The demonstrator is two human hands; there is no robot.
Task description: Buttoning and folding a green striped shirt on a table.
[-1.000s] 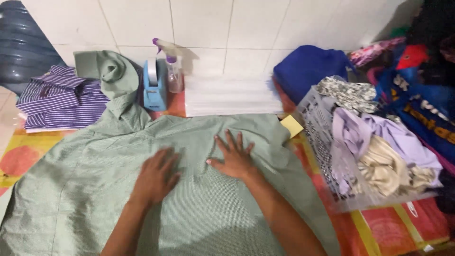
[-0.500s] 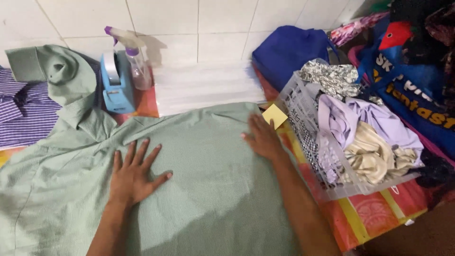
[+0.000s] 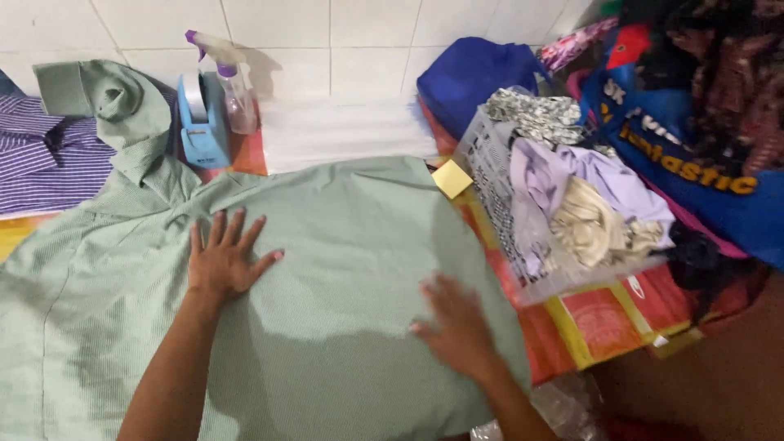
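White wall tiles back a worktop covered in an orange patterned sheet; a pale green shirt lies spread flat across it, collar toward the wall. Left hand rests palm-down on the shirt, fingers splayed, grasping nothing; right hand, blurred, lies flat and released near the shirt's right edge. Beyond the shirt's collar stand a blue tape dispenser and a spray bottle, just beside each other; a striped purple shirt lies folded left of the collar. Right of the green shirt sits a laundry basket heaped with clothes; a yellow sticky pad lies between basket and shirt.
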